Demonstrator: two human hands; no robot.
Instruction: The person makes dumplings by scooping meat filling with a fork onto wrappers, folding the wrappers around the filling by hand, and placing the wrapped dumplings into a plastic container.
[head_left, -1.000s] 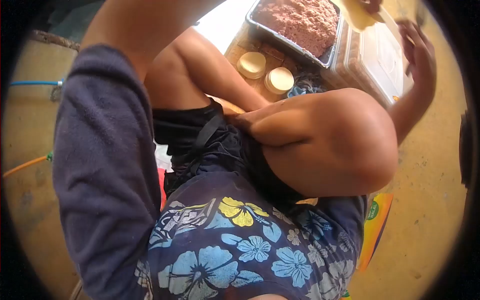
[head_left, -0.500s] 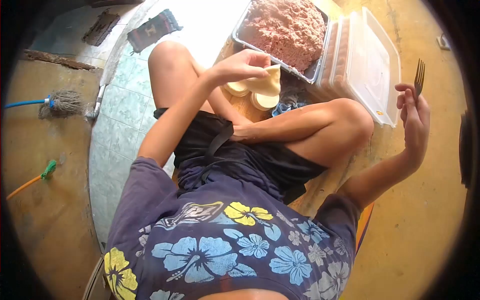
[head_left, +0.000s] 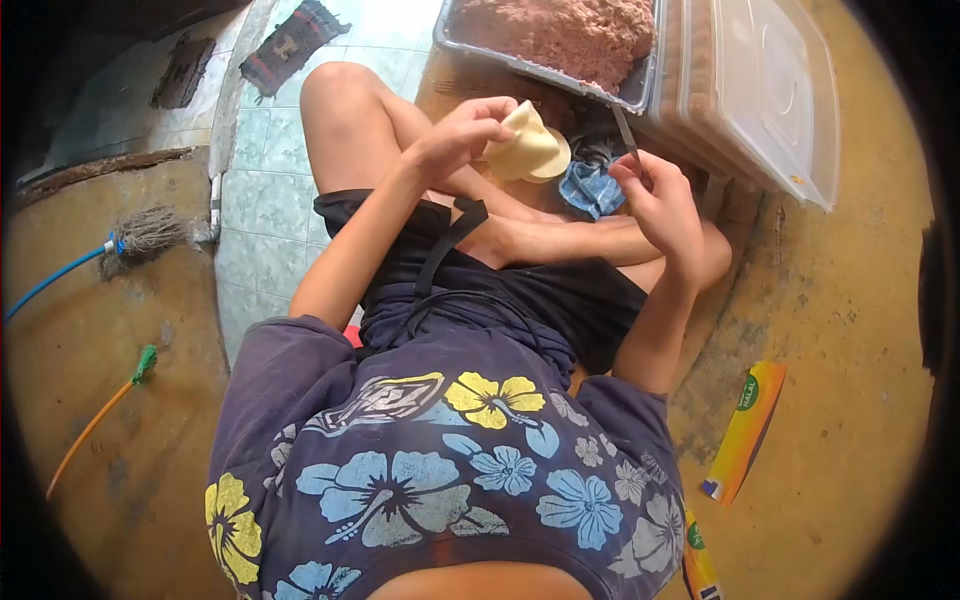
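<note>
My left hand (head_left: 468, 135) pinches a pale yellow dough wrapper (head_left: 522, 148), which hangs folded from the fingertips. Just below it are more round wrappers (head_left: 550, 160), partly covered by the one I hold. In my right hand (head_left: 660, 205) is a fork (head_left: 625, 130), seen nearly edge-on and pointing up toward the tray, its tines hard to make out. Ahead of both hands stands a metal tray (head_left: 530, 68) heaped with pinkish ground meat (head_left: 570, 35). A crumpled blue cloth (head_left: 593, 188) lies between my hands, near my crossed legs.
Stacked clear plastic containers (head_left: 770, 90) stand right of the tray. A yellow-orange package (head_left: 745, 430) lies on the floor at right, another (head_left: 700, 560) below it. At left are a mop (head_left: 150, 230), an orange stick with a green end (head_left: 145, 365) and a dark mat (head_left: 292, 45).
My right hand with the fork has come in from the far right to the near edge of the tray. My left hand has shifted slightly, still holding the wrapper. The view has tilted.
</note>
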